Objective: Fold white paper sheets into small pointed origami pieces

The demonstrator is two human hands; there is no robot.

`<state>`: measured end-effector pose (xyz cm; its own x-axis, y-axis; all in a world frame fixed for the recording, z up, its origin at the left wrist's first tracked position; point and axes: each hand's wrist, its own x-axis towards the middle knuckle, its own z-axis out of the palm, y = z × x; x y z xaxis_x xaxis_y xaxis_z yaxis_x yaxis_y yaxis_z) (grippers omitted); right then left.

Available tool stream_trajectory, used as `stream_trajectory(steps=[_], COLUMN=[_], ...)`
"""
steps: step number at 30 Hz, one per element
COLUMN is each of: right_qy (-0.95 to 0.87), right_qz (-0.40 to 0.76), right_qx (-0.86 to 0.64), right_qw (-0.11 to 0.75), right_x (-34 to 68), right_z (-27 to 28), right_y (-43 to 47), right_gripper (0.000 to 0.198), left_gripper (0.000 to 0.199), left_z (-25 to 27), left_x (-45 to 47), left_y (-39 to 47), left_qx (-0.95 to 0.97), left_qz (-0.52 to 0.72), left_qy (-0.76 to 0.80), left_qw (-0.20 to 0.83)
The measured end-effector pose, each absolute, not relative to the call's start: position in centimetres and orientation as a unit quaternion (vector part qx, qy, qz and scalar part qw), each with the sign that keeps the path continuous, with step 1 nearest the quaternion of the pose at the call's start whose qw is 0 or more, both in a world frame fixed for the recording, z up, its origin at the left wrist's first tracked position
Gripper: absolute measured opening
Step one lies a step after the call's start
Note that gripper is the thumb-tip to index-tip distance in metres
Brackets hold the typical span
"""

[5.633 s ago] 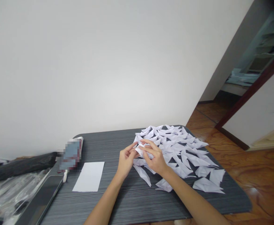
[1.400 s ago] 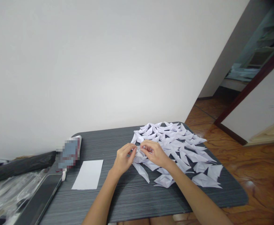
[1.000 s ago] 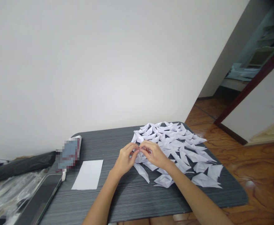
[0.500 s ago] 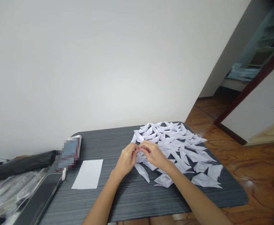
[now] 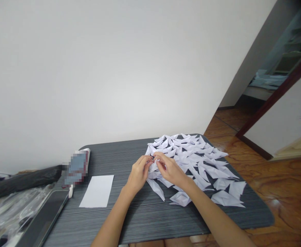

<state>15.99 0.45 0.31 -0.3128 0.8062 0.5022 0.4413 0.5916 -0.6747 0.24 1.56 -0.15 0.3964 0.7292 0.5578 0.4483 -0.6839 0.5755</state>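
Observation:
My left hand (image 5: 139, 171) and my right hand (image 5: 169, 168) meet near the middle of the dark table, fingertips almost together. Between them is a small folded white paper boat (image 5: 153, 167), partly covered by the fingers. Both hands are closed in a pinch on it. Many more folded white paper boats (image 5: 191, 157) with pointed ends lie spread and overlapping behind and to the right. One long folded boat (image 5: 156, 189) lies just below the hands, and another (image 5: 180, 198) is beside my right forearm.
A blank white sheet of paper (image 5: 97, 191) lies flat on the dark table (image 5: 109, 157), left of my hands. Along the left edge are a dark phone-like device (image 5: 46, 216), a small white object (image 5: 70, 191) and a blurred-out item (image 5: 75, 168). A white wall (image 5: 130, 85) rises behind.
The fingers have loosened and shifted slightly at the folded paper, and more of it shows between the hands. The right fingers are a little more raised. Everything else stays put.

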Motion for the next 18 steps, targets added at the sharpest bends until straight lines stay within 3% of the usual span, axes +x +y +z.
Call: stream_trajectory(steps=[7,18], right_qy=[-0.821,-0.862], right_qz=[0.209,0.21], right_qx=[-0.36,-0.367], right_qw=[0.392,0.278], right_x=[16.8,17.8], right_z=[1.0,1.1], right_y=[0.7,0.7], right_gripper=[0.011,0.019], left_gripper=[0.015,0.016], left_z=[0.0,1.0], left_x=[0.2,-1.1], left_y=[1.5,2.0], left_qx=[0.824,0.842], left_qz=[0.398,0.264], left_qy=[0.366,0.371], left_qw=[0.172,0.29])
